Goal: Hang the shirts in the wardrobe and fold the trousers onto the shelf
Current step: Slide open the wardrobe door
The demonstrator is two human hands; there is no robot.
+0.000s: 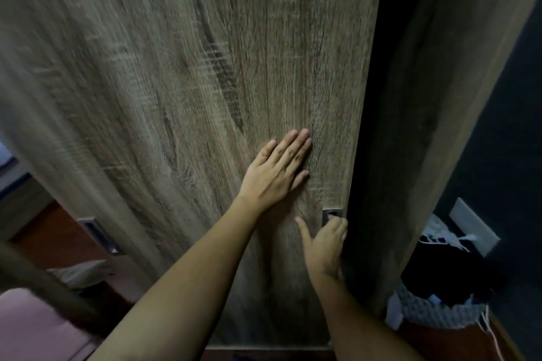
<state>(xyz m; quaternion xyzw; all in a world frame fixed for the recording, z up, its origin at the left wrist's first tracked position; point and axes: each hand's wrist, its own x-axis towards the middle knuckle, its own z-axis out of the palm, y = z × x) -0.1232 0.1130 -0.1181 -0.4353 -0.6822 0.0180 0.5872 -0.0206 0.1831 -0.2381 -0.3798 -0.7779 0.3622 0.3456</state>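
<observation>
A tall wood-grain sliding wardrobe door (181, 97) fills most of the view. My left hand (278, 173) lies flat on the door with straight fingers, close to its right edge. Just below it, my right hand (325, 243) has its fingers curled into the recessed metal handle (331, 214) at the door's right edge, thumb sticking out to the left. To the right of the door's edge a dark gap (369, 126) opens into the wardrobe; nothing inside can be made out. No shirts or trousers show near my hands.
A second recessed handle (98, 234) sits on the left door panel. A woven basket (440, 311) with dark clothes stands on the floor at the right by a dark wall with a white wall plate (473, 226). Pink fabric (32, 328) lies at bottom left.
</observation>
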